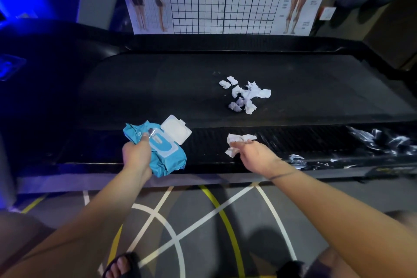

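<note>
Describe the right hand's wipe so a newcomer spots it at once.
Find the black treadmill belt. At its near edge, right of the blue wipes pack in the left hand, the right hand pinches a crumpled white wipe. Unlike the white scraps farther back, it is held.

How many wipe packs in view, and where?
1. The blue wipe pack is in the grip of the left hand, over the near edge of the treadmill, white lid flipped open. The right hand holds only a crumpled wipe. None seems hidden.

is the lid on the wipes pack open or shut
Open: the white flip lid is swung back off the blue wipes pack, which the left hand grips.
</note>
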`<state>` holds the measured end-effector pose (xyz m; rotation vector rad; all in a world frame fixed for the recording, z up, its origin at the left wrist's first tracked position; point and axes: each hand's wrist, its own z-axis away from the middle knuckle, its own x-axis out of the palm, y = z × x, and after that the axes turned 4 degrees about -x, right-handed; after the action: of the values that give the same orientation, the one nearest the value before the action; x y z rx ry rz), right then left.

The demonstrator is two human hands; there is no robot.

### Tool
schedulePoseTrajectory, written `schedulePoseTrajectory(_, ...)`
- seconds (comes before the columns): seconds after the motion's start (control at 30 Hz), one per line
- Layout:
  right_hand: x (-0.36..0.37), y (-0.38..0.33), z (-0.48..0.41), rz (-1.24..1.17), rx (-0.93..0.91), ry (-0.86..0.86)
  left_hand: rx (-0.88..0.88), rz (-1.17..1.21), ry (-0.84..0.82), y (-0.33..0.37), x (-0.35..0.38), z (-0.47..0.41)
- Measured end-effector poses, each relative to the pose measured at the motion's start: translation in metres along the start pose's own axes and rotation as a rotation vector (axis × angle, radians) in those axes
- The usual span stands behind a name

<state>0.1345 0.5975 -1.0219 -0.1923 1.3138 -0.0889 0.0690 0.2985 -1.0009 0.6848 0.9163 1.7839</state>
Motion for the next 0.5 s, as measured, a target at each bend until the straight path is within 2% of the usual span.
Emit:
schedulePoseTrajectory(0.3, -0.003, -0.005, 0.035, 0.195, -0.020, 0.009, -0.011, -0.022, -0.008, -0.005, 0.005, 0.007)
schedulePoseTrajectory(0.37, -0.008, 0.000, 0.039, 0.103, -0.031, 0.031, -0.018, -0.029, -0.010, -0.005, 0.005, 0.007)
schedulePoseTrajectory(0.5, -0.033, 0.013, 0.043, -0.257, -0.041, 0.121, -0.036, -0.047, -0.006, -0.003, 0.007, 0.007)
